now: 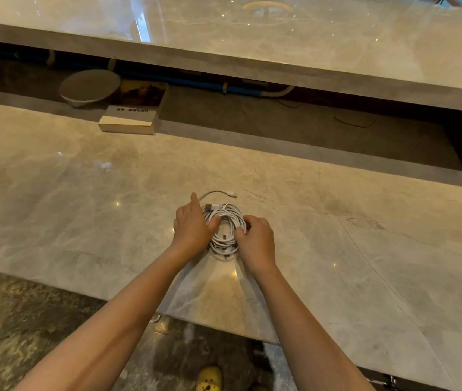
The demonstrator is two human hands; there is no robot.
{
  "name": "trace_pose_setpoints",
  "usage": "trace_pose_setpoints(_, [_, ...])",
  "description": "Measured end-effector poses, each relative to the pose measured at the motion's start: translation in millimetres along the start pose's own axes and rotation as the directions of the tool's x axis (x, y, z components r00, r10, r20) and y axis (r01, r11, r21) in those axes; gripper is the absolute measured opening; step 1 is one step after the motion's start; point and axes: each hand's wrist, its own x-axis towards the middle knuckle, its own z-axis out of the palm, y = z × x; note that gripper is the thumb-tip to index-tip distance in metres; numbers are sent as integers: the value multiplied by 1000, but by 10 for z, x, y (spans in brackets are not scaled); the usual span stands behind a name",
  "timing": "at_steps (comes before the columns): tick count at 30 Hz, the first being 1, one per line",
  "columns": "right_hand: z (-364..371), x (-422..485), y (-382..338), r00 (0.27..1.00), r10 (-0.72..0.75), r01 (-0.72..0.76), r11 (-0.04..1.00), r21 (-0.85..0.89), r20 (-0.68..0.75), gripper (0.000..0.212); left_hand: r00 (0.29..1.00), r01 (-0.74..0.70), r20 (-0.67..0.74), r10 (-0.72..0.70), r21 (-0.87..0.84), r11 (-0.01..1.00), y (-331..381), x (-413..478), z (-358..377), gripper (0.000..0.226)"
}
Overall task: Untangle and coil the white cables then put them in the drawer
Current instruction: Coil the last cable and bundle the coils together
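Your white cables (225, 227) sit as a round coil on the marble counter (83, 193), near its front edge, between your two hands. Your left hand (193, 225) presses on the coil's left side: thumb hooked into the middle of the loop, index finger stretched straight out and pointing away, other fingers curled over the strands. Your right hand (256, 239) pinches the coil's right side, fingers bent and closed on the strands. One loose end with a small plug (234, 194) trails out behind the coil, lying flat on the counter. A USB plug (210, 206) pokes out at the top of the coil, another shows inside the loop. Farther back on the left, a book (131, 119) lies flat, touching a grey bowl (90, 87). A yellow shoe (210, 379) shows on the floor below the counter edge.
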Motion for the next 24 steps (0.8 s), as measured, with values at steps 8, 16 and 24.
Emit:
trace_pose_setpoints(8, [-28, -3, 49, 998, -55, 49, 990, 136, 36, 38, 991, -115, 48, 122, -142, 983, 0, 5, -87, 73])
trace_pose_setpoints(16, [82, -24, 56, 996, -81, 85, 982, 171, -34, 37, 991, -110, 70, 112, -24, 994, 66, 106, -112, 33])
trace_pose_setpoints(24, [160, -64, 33, 943, -279, 257, 956, -139, -179, 46, 986, -154, 46, 158, -75, 985, 63, 53, -108, 34])
